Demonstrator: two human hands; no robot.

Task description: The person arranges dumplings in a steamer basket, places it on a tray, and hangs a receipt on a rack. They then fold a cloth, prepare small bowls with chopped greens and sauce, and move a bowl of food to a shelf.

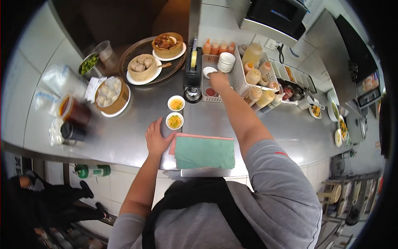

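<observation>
My left hand (156,140) rests on the steel counter with its fingers spread, holding nothing. Its thumb is beside a folded green and pink cloth (205,152). Just beyond are two small white cups with orange and green chopped filling, a nearer cup (174,120) and a farther cup (176,103). My right hand (218,79) reaches into a white plastic basket (212,99), fingers closed at the edge of a small white dish (208,72); the fingertips are partly hidden. A stack of white dishes (226,62) stands just past it, and a dish of red sauce (210,91) sits nearer.
At left are bamboo steamers of dumplings (108,95), a round brown tray (123,62) and a tub of dark red sauce (74,110). A service bell (192,94) stands mid-counter. Squeeze bottles (253,76) crowd a basket at right. Another person (54,203) is at lower left.
</observation>
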